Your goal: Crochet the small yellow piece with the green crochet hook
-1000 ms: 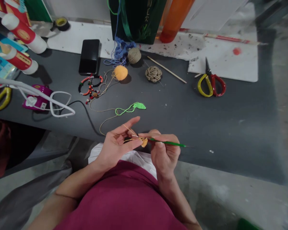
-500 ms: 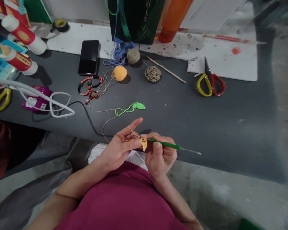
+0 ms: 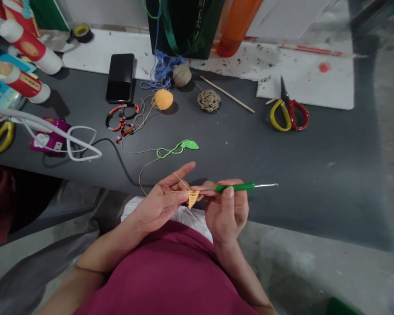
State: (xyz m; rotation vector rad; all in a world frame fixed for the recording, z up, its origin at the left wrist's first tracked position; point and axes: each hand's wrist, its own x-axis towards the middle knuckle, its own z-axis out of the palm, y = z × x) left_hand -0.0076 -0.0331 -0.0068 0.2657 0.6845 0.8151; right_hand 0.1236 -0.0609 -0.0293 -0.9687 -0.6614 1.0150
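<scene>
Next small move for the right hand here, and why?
Probably dip the crochet hook under the yarn strand and pull a loop through the orange piece. The right hand holds the hook level, one end at the piece, which the left hand pinches; the strand runs taut to the raised forefinger just above.

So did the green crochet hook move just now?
Yes. The green-handled metal crochet hook tilted up, its tip nearer the red-and-yellow scissors.

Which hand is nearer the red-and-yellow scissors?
Right. The right hand, gripping the green crochet hook, sits below-left of the scissors; the left hand is farther left, pinching the yellow crochet piece.
</scene>
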